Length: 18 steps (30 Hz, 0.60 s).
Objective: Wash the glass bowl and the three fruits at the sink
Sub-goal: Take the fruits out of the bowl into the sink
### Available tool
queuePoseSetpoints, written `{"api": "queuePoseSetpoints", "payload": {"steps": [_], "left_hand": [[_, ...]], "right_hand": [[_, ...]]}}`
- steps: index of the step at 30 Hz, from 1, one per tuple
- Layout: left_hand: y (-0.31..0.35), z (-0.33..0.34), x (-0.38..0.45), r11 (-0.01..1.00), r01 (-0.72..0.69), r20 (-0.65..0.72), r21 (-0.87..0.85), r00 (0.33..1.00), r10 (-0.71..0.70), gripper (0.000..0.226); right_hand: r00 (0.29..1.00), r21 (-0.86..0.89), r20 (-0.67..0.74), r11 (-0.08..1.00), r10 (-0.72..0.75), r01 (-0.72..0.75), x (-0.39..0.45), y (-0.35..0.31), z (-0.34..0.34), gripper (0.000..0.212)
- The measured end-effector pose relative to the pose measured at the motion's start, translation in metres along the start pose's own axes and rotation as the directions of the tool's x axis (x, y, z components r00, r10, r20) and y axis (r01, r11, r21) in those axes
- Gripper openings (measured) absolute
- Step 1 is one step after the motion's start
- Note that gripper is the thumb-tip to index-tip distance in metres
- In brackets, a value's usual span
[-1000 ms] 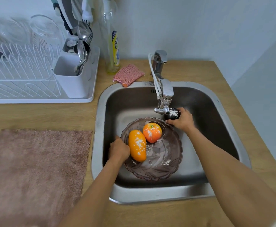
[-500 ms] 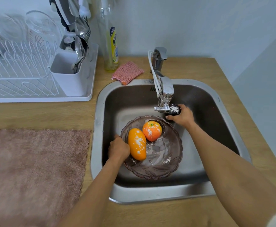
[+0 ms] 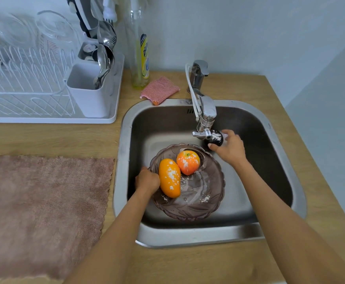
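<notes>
Two hands work in the sink point(image 3: 280, 235), and from near to far the order is plain. Nearest, the left hand point(image 3: 147, 181) grips the near-left rim of the glass bowl point(image 3: 196, 203), fingers curled over its edge. Inside lie the mango point(image 3: 169, 178), long axis running front to back, and the orange point(image 3: 188, 162) just beyond it, both speckled white. Farther back, the right hand point(image 3: 230, 149) holds a dark fruit point(image 3: 216, 137) close under the tap's spout point(image 3: 202, 133); water, if running, is hard to make out.
</notes>
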<state>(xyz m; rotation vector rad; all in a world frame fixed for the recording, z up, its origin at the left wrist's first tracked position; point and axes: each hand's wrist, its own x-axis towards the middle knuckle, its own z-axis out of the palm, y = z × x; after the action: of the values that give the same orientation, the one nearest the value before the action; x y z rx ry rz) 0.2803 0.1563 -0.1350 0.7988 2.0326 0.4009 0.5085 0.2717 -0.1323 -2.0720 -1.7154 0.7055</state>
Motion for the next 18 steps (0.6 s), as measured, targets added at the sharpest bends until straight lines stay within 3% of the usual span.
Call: {"api": "queuePoseSetpoints", "payload": {"steps": [3,7,12,18], "left_hand": [[0.000,0.000,0.004,0.999,0.022,0.002,-0.034,1.000,-0.022,0.042],[-0.003,0.000,0.007,0.995,0.037,0.017,-0.092,0.999,-0.035,0.037],[-0.003,0.000,0.006,0.991,0.026,0.013,-0.131,1.000,-0.025,0.034],[-0.006,0.001,0.008,0.982,0.042,0.037,-0.186,0.999,-0.036,0.030]], "right_hand": [[0.993,0.081,0.114,0.996,-0.032,0.023,-0.033,-0.011,0.004,0.073],[0.956,0.006,0.287,0.998,-0.064,0.065,-0.063,-0.014,0.027,0.089],[0.956,-0.147,0.281,0.981,-0.079,0.125,-0.072,-0.016,0.045,0.098],[0.967,-0.170,0.232,0.974,-0.109,0.151,-0.071,-0.020,0.056,0.099]]}}
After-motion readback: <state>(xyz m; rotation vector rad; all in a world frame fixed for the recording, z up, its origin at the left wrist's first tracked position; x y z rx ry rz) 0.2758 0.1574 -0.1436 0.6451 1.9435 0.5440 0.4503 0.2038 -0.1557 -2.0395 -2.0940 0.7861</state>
